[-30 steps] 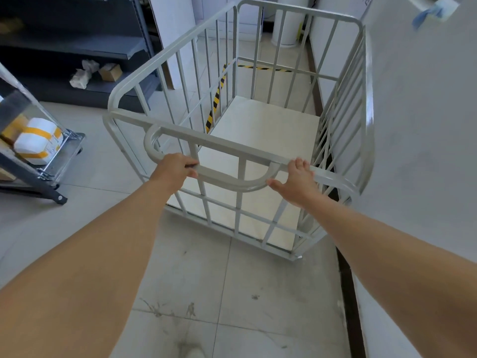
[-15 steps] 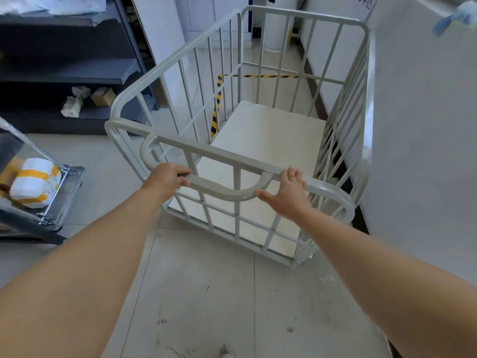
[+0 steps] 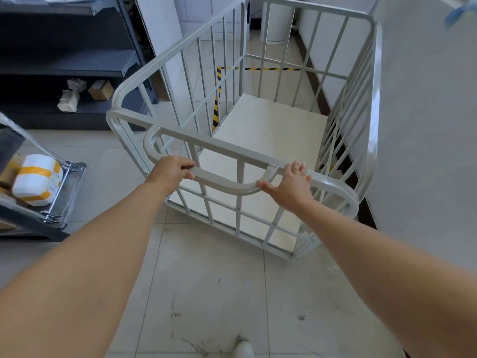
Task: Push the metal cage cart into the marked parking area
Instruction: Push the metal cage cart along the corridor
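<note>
A light grey metal cage cart (image 3: pixel 371 104) with barred sides and a pale flat floor stands in front of me, close along the white wall on the right. My left hand (image 3: pixel 170 173) is wrapped around its curved handle (image 3: pixel 224 184). My right hand (image 3: pixel 291 187) rests on the handle's right end, fingers over the top rail and thumb under the bar. Yellow-and-black striped floor tape (image 3: pixel 216 104) marks a parking area ahead; the cart's far end overlaps its left line.
A dark shelving unit (image 3: pixel 69 65) holding a small cardboard box and crumpled paper lines the left. A platform trolley (image 3: pixel 64 192) with a white and orange container sits at lower left. A white column (image 3: pixel 160 34) stands beside the cart's left side. My shoe tip (image 3: pixel 242 350) shows at the bottom.
The cart has rolled forward toward the taped area and turned slightly. Both hands stay on the handle. The left trolley has slid backward in view.
</note>
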`<action>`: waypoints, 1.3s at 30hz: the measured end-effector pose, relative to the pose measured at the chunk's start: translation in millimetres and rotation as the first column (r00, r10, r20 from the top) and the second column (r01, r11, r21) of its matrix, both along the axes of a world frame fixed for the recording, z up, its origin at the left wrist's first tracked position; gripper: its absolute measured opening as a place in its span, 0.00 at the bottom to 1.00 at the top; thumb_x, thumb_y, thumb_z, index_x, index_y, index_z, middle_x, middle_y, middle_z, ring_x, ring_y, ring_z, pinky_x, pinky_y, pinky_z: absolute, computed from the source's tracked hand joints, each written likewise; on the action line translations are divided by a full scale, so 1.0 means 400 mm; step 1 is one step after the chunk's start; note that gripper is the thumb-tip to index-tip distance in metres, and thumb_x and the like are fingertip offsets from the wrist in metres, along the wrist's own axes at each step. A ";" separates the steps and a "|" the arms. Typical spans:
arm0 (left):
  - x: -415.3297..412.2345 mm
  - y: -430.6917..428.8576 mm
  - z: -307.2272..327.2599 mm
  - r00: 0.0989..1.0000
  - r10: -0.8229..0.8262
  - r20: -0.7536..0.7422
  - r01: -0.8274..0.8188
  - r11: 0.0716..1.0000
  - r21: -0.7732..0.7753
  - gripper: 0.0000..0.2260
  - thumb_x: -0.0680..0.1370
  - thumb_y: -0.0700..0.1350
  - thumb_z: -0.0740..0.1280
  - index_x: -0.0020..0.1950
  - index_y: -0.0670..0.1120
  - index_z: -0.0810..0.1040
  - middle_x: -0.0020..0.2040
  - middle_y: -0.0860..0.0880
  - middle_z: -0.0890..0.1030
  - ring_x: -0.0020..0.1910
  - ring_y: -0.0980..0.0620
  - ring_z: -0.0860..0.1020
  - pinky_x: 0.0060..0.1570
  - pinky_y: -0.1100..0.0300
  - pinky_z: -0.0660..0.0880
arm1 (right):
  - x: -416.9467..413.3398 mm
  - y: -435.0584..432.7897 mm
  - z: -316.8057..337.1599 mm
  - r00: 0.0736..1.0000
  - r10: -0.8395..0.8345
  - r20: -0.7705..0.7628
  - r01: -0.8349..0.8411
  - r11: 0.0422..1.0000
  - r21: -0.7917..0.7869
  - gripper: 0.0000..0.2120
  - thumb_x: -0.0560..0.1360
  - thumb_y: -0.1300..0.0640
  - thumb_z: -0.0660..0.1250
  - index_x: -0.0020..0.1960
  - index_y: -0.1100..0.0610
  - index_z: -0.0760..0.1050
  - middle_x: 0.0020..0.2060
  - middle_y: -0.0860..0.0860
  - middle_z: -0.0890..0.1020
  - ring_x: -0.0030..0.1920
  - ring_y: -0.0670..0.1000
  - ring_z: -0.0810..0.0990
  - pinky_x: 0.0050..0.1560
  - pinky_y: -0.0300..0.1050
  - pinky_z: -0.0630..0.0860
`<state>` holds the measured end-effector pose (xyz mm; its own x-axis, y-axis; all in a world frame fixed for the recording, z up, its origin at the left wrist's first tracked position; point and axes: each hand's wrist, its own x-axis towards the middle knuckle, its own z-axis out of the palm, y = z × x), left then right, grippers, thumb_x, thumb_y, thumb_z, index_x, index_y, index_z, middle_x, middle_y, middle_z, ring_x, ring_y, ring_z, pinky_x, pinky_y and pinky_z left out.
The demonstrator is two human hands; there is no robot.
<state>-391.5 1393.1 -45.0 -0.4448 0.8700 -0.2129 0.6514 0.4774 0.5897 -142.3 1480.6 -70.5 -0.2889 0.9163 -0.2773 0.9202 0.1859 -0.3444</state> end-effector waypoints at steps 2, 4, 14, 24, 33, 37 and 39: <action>-0.006 -0.039 0.003 1.000 0.000 0.009 0.000 1.000 -0.002 0.14 0.75 0.33 0.66 0.58 0.41 0.81 0.50 0.43 0.82 0.55 0.44 0.77 0.58 0.57 0.68 | -0.008 -0.040 0.000 1.000 0.001 0.003 -0.001 1.000 -0.006 0.49 0.73 0.33 0.60 0.78 0.64 0.43 0.78 0.59 0.45 0.78 0.58 0.40 0.76 0.57 0.40; -0.011 -0.084 0.005 1.000 0.001 0.012 -0.001 1.000 0.001 0.13 0.74 0.33 0.66 0.57 0.41 0.82 0.49 0.43 0.81 0.54 0.43 0.77 0.56 0.57 0.68 | -0.014 -0.085 0.000 1.000 0.003 0.011 -0.003 1.000 -0.003 0.49 0.73 0.32 0.59 0.78 0.64 0.43 0.78 0.59 0.45 0.77 0.59 0.40 0.76 0.57 0.40; 0.032 -0.368 0.004 0.999 0.033 -0.015 -0.033 0.999 -0.006 0.15 0.75 0.33 0.67 0.61 0.40 0.80 0.56 0.41 0.82 0.57 0.44 0.77 0.58 0.59 0.67 | 0.031 -0.368 -0.009 0.998 0.055 -0.003 -0.055 0.998 -0.002 0.49 0.73 0.32 0.58 0.78 0.64 0.41 0.78 0.59 0.43 0.77 0.59 0.38 0.75 0.56 0.39; 0.104 -0.665 -0.005 0.999 0.054 0.004 -0.054 0.997 -0.046 0.18 0.74 0.35 0.69 0.63 0.42 0.79 0.55 0.44 0.83 0.59 0.45 0.77 0.62 0.58 0.68 | 0.115 -0.654 0.005 0.998 0.060 -0.001 -0.060 0.997 -0.042 0.50 0.73 0.33 0.60 0.78 0.64 0.41 0.78 0.58 0.42 0.77 0.58 0.37 0.75 0.56 0.38; 0.158 -0.851 0.001 1.000 0.019 -0.001 -0.019 0.999 -0.049 0.17 0.74 0.35 0.69 0.63 0.41 0.79 0.58 0.42 0.81 0.58 0.43 0.78 0.59 0.58 0.68 | 0.163 -0.832 -0.002 0.998 0.068 -0.001 -0.068 0.997 -0.033 0.49 0.74 0.34 0.60 0.78 0.64 0.40 0.78 0.58 0.41 0.77 0.58 0.35 0.75 0.56 0.38; 0.197 -0.888 -0.007 1.000 0.025 0.004 -0.025 0.998 -0.054 0.17 0.74 0.33 0.68 0.62 0.39 0.79 0.58 0.41 0.80 0.58 0.41 0.77 0.60 0.55 0.70 | 0.191 -0.864 -0.004 0.998 0.066 0.015 -0.066 0.997 -0.040 0.49 0.74 0.35 0.60 0.77 0.63 0.39 0.78 0.57 0.40 0.77 0.57 0.35 0.74 0.57 0.38; 0.224 -0.893 -0.006 1.000 0.024 -0.009 -0.024 0.998 -0.050 0.13 0.74 0.33 0.68 0.58 0.38 0.80 0.55 0.40 0.81 0.56 0.41 0.78 0.59 0.54 0.71 | 0.213 -0.861 0.000 0.997 0.068 0.028 -0.067 0.997 -0.041 0.49 0.74 0.36 0.61 0.78 0.63 0.39 0.78 0.57 0.40 0.77 0.57 0.36 0.75 0.57 0.39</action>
<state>-301.8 1035.8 -47.4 -0.4672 0.8473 -0.2526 0.6441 0.5219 0.5592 -57.2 1136.1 -70.6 -0.3411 0.8831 -0.3222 0.9158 0.2349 -0.3259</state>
